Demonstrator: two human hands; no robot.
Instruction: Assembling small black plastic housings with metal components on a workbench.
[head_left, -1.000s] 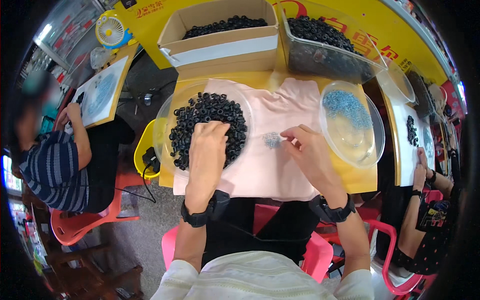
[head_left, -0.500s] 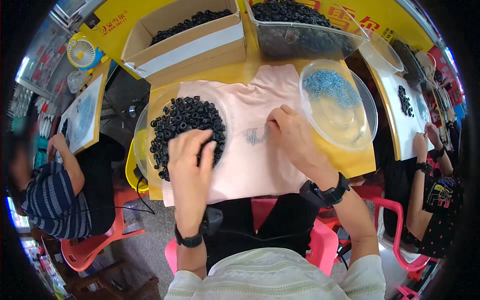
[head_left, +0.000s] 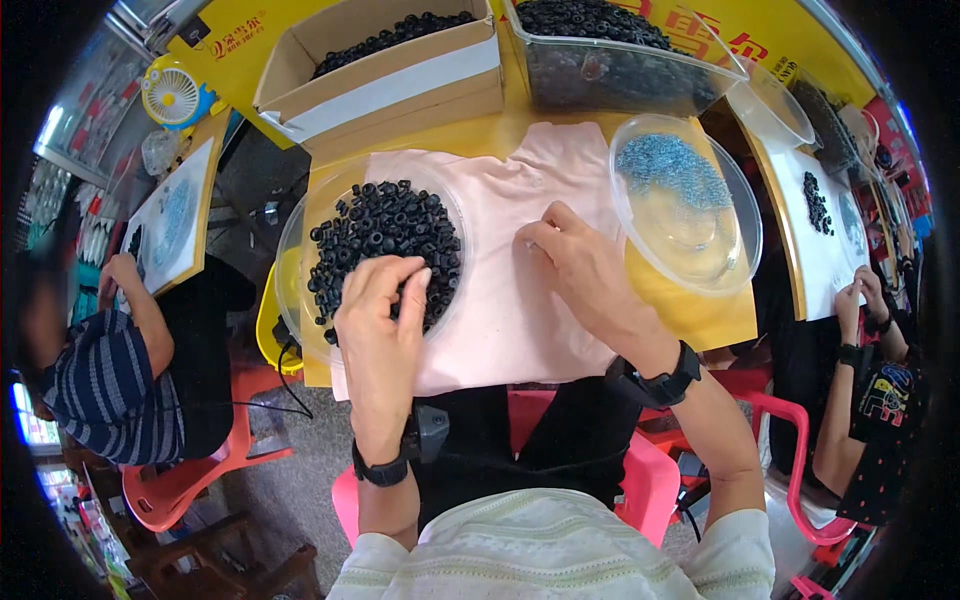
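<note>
My left hand (head_left: pixel 378 325) is over the near right part of a round clear plastic tub (head_left: pixel 292 305) holding many small black ring-shaped parts (head_left: pixel 385 228). Its thumb and fingertips are drawn together; whatever is between them is too small to make out. Over a pink cloth (head_left: pixel 480 345) spread across the table, my right hand (head_left: pixel 585 270) has its fingers curled inward, and what they hold is hidden. To the right of that hand stands another round clear tub (head_left: pixel 755 230), with tiny pale-blue pieces (head_left: pixel 675 170) heaped at its far side.
An open cardboard box (head_left: pixel 400 85) and a large clear bin (head_left: pixel 620 75), both with black parts, stand along the table's far edge. People work at side tables, one person (head_left: pixel 115 385) at left and another (head_left: pixel 870 400) at right. A small yellow fan (head_left: pixel 172 97) is far left.
The small patch of silvery pieces on the pink cloth beside my right hand no longer shows. My right hand has shifted slightly left and up; my left hand stays over the black parts.
</note>
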